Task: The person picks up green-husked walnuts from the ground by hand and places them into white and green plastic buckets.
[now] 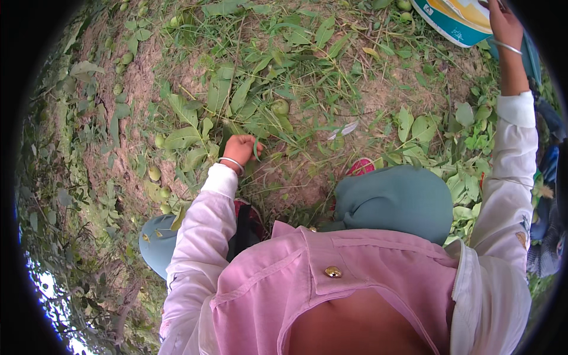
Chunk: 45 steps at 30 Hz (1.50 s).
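My left hand [241, 149] is low over the grass, its fingers curled in. A narrow green leaf crosses the fingertips; whether something is inside the grip is hidden. Just beyond this hand lies a round green fruit [280, 106] among leaves, and another green fruit [160, 141] is to its left. At the far right, my right hand [506, 28] is closed at the rim of a teal and white bucket [441, 22] with yellow on it. The bucket is tilted and partly cut off by the picture's edge, so its contents cannot be made out.
Leafy twigs [198, 127] and grass cover the brown soil [302, 192]. Several more green fruits [154, 173] lie along the left. A pale scrap [343, 130] rests ahead of my red shoe [361, 166]. Dark blue cloth [547, 171] shows at the right edge.
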Available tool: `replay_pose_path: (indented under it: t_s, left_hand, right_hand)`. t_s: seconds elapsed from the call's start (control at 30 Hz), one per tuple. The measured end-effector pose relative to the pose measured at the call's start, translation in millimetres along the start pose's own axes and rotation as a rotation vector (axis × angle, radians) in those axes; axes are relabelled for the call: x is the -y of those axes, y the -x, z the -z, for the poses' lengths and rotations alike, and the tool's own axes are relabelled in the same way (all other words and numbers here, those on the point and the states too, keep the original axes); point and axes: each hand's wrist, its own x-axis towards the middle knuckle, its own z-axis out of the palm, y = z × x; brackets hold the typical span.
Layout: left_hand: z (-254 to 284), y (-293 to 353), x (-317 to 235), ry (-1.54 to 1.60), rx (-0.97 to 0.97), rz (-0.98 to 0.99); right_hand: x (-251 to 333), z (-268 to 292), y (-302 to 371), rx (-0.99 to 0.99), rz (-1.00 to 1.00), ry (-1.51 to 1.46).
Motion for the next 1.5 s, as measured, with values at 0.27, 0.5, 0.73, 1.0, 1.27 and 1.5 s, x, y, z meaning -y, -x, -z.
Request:
replay_pose_path:
  t_s: [0.27,0.5,0.73,1.0,1.27,1.5]
  left_hand:
    - [-66.5,-12.0,33.9,-0.754,-0.112,-0.720]
    - [-69.8,-39.7,78.9,-1.043,-0.074,-0.690]
    - [-32.1,-28.0,-70.5,0.161,-0.299,-0.293]
    - [-35.4,-80.8,-63.1,-1.134,-0.112,-0.388]
    - [-57.2,-73.8,-69.5,-1.428,-0.124,-0.248]
    - [-39.9,-31.3,-59.7,-0.931,-0.233,-0.409]
  right_hand:
    - [58.9,-135.3,212.2,1.126,0.129,-0.457]
    - [98.8,-201.8,291.0,0.914,0.475,-0.044]
    - [67.8,-160.5,256.3,1.179,-0.693,-1.043]
    - [29.4,-103.9,219.2,0.731,-0.959,-1.331]
    - [-73.0,-148.2,95.5,0.107,-0.267,-0.122]
    - [-117.7,-207.4,10.7,0.413,-0.431,0.643]
